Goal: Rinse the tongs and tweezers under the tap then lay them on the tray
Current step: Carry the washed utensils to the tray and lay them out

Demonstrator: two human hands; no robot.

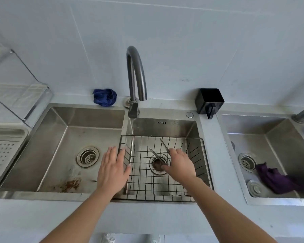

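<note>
Tongs and tweezers (156,155) were both inside the wire basket (197,155): two thin metal pieces, and I could not tell which was which. The rear piece (164,145) slanted from the basket's back wall toward its middle. The front piece (154,153) lay across the basket floor over the drain.

Progress, my judgement: early. Neither piece was under the tap (136,72), which stood behind the basket's back left corner. I could not make out whether water was running. The tray (5,146), well to the left of the basket, held neither piece. Rinsing and laying down both remained.

Right hand (180,163): reached down into the basket's middle, palm down, fingers curled round the near end of the rear piece. The front piece ran toward the thumb; whether it was also gripped I could not tell.

Left hand (112,165): flat, fingers straight, holding nothing, at the basket's left wall. Contact with the wire looked likely, unconfirmed. Hands were apart, with the basket's left half between them.
</note>
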